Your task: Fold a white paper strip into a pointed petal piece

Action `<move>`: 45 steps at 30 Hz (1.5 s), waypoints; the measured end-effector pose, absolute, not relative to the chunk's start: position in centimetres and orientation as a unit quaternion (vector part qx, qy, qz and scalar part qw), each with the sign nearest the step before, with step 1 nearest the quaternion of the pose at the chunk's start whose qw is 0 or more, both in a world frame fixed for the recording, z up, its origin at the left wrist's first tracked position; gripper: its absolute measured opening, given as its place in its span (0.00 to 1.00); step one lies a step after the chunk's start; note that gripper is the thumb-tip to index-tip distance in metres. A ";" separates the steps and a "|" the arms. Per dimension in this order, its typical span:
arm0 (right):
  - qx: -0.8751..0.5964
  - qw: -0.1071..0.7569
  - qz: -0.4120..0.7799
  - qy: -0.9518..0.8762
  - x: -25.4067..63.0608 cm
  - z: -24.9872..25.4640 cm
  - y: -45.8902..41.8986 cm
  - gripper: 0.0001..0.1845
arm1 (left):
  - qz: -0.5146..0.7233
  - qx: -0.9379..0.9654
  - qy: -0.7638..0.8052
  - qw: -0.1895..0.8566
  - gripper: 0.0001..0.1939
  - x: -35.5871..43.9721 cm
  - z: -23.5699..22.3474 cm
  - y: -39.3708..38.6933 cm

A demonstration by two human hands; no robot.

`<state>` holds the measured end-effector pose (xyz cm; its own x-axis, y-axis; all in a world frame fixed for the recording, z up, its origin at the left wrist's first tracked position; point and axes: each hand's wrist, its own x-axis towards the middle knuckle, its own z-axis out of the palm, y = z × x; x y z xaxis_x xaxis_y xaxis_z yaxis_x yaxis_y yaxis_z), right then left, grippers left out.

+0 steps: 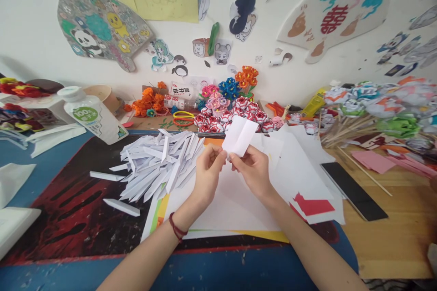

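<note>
Both my hands hold one small white paper strip [240, 135] up over the desk. My left hand [208, 169] pinches its lower left corner, fingers closed. My right hand [251, 167] pinches its lower right edge, also closed. The strip is folded along its length and tilts up to the right. Under my hands lie large white paper sheets [235, 200] on coloured paper. Left of my hands sits a pile of several folded white paper strips [160, 163], with two stray ones [121, 207] further left.
A white plastic bottle [92, 113] lies at the back left. Paper flowers [232, 104] crowd the back by the wall. Paper roses on wooden sticks [368, 113] fill the right. A black phone [353, 189] and pink paper [372, 161] rest on the wooden surface.
</note>
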<state>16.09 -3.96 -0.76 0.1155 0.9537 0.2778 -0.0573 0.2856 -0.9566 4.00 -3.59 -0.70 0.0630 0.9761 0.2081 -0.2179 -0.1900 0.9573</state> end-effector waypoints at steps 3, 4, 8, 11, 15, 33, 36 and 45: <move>-0.425 0.614 0.422 -0.515 16.1 -0.8 -3.9 0.04 | 0.579 0.522 0.364 0.509 0.08 3.9 -0.4 -3.6; -0.422 0.614 0.425 -0.514 16.1 -0.8 -3.9 0.04 | 0.580 0.522 0.363 0.509 0.08 3.9 -0.4 -3.6; -0.414 0.620 0.425 -0.514 16.0 -0.8 -4.0 0.03 | 0.581 0.518 0.360 0.515 0.08 4.0 -0.5 -3.6; -0.414 0.621 0.425 -0.513 16.0 -0.8 -4.0 0.02 | 0.579 0.516 0.362 0.518 0.08 4.0 -0.7 -3.5; -0.414 0.624 0.423 -0.510 16.0 -0.9 -4.0 0.02 | 0.572 0.514 0.368 0.523 0.09 4.1 -1.0 -3.5; -0.439 0.627 0.398 -0.505 16.1 -0.8 -4.0 0.03 | 0.564 0.504 0.353 0.551 0.08 4.5 -0.7 -4.0; -0.438 0.635 0.397 -0.498 16.1 -0.7 -4.0 0.04 | 0.562 0.511 0.339 0.555 0.08 4.5 -0.6 -4.0; -0.430 0.648 0.389 -0.493 16.2 -1.0 -3.9 0.05 | 0.558 0.515 0.322 0.565 0.08 4.5 -0.4 -4.1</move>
